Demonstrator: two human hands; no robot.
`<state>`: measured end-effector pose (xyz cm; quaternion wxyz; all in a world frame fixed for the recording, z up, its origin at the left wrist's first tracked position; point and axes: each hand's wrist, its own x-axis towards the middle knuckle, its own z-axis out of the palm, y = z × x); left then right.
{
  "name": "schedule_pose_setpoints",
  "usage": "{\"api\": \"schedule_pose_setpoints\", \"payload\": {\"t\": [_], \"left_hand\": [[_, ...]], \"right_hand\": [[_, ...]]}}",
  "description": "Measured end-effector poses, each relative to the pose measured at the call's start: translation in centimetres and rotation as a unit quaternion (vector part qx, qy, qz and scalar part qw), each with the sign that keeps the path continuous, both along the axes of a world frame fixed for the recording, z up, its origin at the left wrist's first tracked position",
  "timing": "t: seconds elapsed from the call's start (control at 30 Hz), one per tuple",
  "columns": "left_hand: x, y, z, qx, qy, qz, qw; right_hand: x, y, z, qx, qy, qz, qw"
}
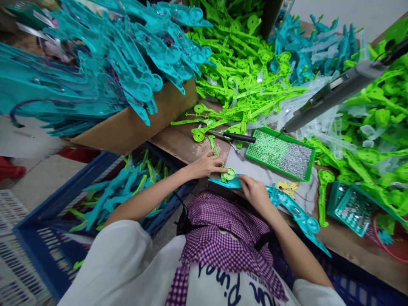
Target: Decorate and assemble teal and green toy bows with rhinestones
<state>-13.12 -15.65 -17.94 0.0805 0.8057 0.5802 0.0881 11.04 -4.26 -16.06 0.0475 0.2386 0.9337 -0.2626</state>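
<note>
My left hand (208, 165) holds a bright green plastic part (228, 173), fingertips pressed beside its round disc. That disc rests over a turquoise plastic shell (226, 182) at the table's near edge. Right of it, my right hand (256, 190) is closed in a pinch close to the disc; whatever sits between the fingertips is too small or hidden to make out. Another turquoise shell (299, 214), with thin wires, lies to the right of my right wrist. A black-handled screwdriver (239, 136) lies beyond my hands, near a green tray (301, 168) holding small silver screws.
A grey electric screwdriver (333, 95) hangs at the right. Green parts (242, 80) are heaped behind. A cardboard box (134, 123) of turquoise shells stands left, above a blue crate (41, 229). A teal tray (355, 214) of small metal pieces sits right.
</note>
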Motion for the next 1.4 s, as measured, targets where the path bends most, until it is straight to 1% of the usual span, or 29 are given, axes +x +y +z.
{"api": "schedule_pose_setpoints", "payload": {"t": [0.1,0.2,0.27,0.37,0.43,0.5,0.57,0.67,0.73,0.83,0.93,1.0,1.2,1.27,1.4], "left_hand": [[0.4,0.0,0.3,-0.011,-0.023,0.017,1.000],[0.8,-0.1,0.8,-0.018,-0.044,0.036,0.998],[0.9,-0.3,1.2,-0.029,-0.057,0.048,0.997],[1.0,-0.5,2.1,-0.048,-0.090,0.061,0.993],[1.6,-0.5,2.8,-0.047,-0.130,0.081,0.987],[2.9,-0.4,3.2,-0.018,-0.180,0.124,0.976],[4.6,-0.1,3.2,0.012,-0.223,0.162,0.961],[7.1,0.8,2.2,0.004,-0.262,0.169,0.950],[7.9,1.4,1.4,-0.014,-0.272,0.170,0.947],[8.0,2.0,0.7,-0.024,-0.280,0.191,0.941],[7.8,2.3,0.6,-0.025,-0.287,0.206,0.935],[7.9,2.4,0.6,-0.023,-0.292,0.209,0.933],[8.5,2.8,0.3,0.000,-0.295,0.246,0.923],[8.5,2.9,0.2,-0.004,-0.294,0.248,0.923],[8.4,3.0,0.5,-0.014,-0.290,0.249,0.924]], "right_hand": [[0.1,-0.1,0.2,0.043,-0.046,0.026,0.998],[-0.5,-0.3,1.2,0.101,-0.122,0.068,0.985],[-0.7,-0.5,1.9,0.127,-0.151,0.102,0.975],[-0.9,-0.7,2.4,0.149,-0.164,0.146,0.964],[-1.0,-0.6,2.4,0.156,-0.163,0.164,0.960],[-1.1,-0.5,2.4,0.155,-0.158,0.178,0.959],[-1.0,-0.4,2.3,0.152,-0.150,0.185,0.959],[-0.4,-0.2,2.5,0.148,-0.141,0.183,0.962],[0.1,0.1,2.7,0.141,-0.140,0.182,0.963],[0.7,0.7,3.0,0.120,-0.142,0.184,0.965],[1.0,1.3,3.1,0.097,-0.139,0.184,0.968],[1.3,1.6,2.9,0.090,-0.131,0.186,0.970],[2.3,1.8,1.9,0.083,-0.098,0.186,0.974],[2.4,1.8,1.4,0.061,-0.067,0.155,0.984],[2.1,2.1,0.2,0.017,0.009,0.049,0.999]]}}
